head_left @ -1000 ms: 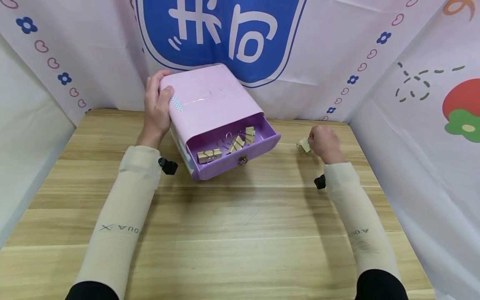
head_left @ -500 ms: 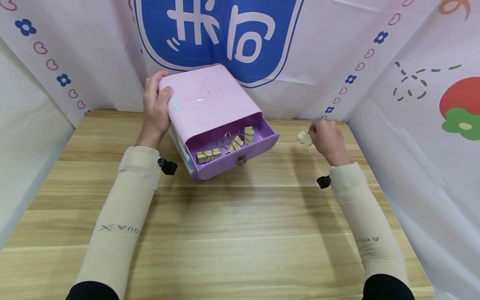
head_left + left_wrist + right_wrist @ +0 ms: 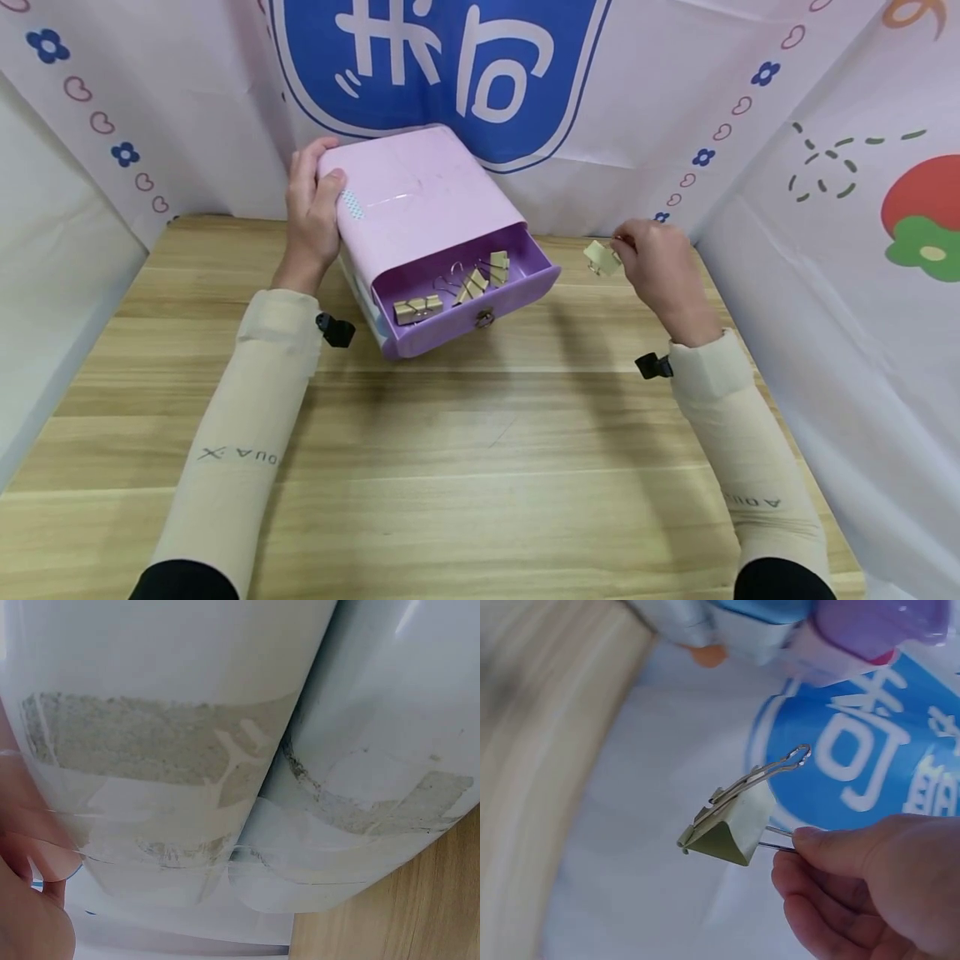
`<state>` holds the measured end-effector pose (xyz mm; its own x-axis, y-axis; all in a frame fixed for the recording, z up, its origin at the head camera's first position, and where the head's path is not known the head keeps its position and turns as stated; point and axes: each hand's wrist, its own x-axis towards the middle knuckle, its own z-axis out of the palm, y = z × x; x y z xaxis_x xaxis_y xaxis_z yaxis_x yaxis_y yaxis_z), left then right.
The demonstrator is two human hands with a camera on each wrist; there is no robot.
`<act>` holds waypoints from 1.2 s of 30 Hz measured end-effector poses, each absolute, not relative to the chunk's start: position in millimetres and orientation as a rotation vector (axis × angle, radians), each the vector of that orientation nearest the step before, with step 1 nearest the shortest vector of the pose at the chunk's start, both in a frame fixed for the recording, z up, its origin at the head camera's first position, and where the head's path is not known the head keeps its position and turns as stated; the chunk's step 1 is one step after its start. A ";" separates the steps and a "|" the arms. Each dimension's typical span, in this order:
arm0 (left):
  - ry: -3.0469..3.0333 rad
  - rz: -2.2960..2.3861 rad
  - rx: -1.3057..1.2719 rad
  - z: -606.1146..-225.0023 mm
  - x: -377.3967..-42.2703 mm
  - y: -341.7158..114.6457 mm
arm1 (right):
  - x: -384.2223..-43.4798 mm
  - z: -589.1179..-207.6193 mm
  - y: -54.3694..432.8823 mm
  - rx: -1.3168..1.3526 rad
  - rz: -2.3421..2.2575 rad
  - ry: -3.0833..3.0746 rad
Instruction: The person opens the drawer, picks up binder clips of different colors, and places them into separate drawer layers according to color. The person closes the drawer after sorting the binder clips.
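Observation:
My left hand [image 3: 311,217] grips the back left corner of a pink drawer box [image 3: 420,200], thumb on top. In the left wrist view that hand [image 3: 34,907] shows only at the edge, beside the box's pale, tape-marked side [image 3: 157,742]. The purple top drawer [image 3: 517,289] is pulled out, with several gold binder clips [image 3: 418,310] inside. Right of the drawer, my right hand [image 3: 663,271] pinches a pale yellow binder clip [image 3: 602,258] above the table. The right wrist view shows thumb and forefinger [image 3: 832,851] on one wire handle of this clip [image 3: 739,821]; its other handle sticks up.
The box stands askew at the back of a wooden table [image 3: 450,475], close to a white printed backdrop [image 3: 217,108] with a blue emblem. A fabric side wall [image 3: 847,333] borders the table on the right. Small black cameras [image 3: 337,332] sit on both wrists.
My right hand has lifted the binder clip off the table and brought it slightly toward the box. My left hand, the box and the open drawer have stayed in place.

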<state>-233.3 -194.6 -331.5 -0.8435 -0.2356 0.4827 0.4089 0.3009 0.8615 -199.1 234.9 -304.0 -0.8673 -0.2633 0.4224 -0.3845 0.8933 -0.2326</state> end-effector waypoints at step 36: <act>-2.060 -1.572 -0.143 -341.7 -245.9 -202.4 | -139.6 -231.9 147.7 1.082 0.566 -2.223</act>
